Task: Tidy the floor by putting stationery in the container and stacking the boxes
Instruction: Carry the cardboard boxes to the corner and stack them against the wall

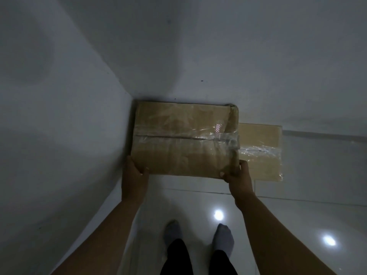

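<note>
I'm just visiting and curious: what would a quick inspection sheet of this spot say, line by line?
Surface: glossy pale tiled floor, with two bright light reflections.
Job's things: taped top box in the corner, above a lower box that sticks out to its right; whether it already rests on it cannot be told. No stationery or container seen.
Clutter: nothing seen.
Grippers: bare hands only; left hand grips the top box's near left corner, right hand its near right corner.
Cables: nothing seen.
Surroundings: plain grey walls meeting at a corner; the person's socked feet below; dim light.
</note>
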{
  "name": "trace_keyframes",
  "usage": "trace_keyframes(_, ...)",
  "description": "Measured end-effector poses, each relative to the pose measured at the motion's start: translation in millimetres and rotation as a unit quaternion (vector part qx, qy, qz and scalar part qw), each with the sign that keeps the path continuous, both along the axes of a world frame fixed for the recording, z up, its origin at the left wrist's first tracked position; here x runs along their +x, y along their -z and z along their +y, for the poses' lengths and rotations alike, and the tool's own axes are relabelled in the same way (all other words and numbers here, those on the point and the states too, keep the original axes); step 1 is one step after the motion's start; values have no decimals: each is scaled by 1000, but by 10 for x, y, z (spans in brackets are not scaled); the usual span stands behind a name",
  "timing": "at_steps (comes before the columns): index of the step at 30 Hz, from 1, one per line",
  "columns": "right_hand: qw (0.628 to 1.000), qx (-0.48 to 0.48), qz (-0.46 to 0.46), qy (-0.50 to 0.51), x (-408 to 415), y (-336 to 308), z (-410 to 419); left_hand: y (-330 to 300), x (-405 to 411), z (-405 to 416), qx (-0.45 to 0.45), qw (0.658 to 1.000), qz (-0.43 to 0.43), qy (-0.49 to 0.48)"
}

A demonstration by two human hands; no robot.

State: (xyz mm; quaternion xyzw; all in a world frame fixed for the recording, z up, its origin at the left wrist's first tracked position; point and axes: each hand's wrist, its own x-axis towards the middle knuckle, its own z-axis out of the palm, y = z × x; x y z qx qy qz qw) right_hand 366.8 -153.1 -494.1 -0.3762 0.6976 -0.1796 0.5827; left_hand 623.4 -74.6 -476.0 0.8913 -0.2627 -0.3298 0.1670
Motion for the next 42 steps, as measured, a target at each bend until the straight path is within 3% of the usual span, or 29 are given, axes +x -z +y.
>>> trace_keyframes(8, 999, -19, 38, -20, 219, 14, 4, -33, -230, 124, 64, 987, -40, 140)
trace_keyframes(16, 998, -37, 50, -28, 287, -4, 63, -14, -145, -19, 105, 980, -78, 152)
trace_keyframes(21, 997, -11, 58, -58, 253, -24, -18, 5, -34, 25, 137, 956, -123, 229)
trace_keyframes(28, 982, -9, 159, -101, 235, -231, -4, -214, 172, 86, 151, 940, -96, 290)
trace_keyframes(35, 938, -104, 228, -241, 45, -1083, 12, -1015, 62, 39, 87, 942, -78, 316)
trace_keyframes(42, 902, -171, 255, -302, -12, -2466, -261, -2388, -279, -294, 6, 935, -99, 339)
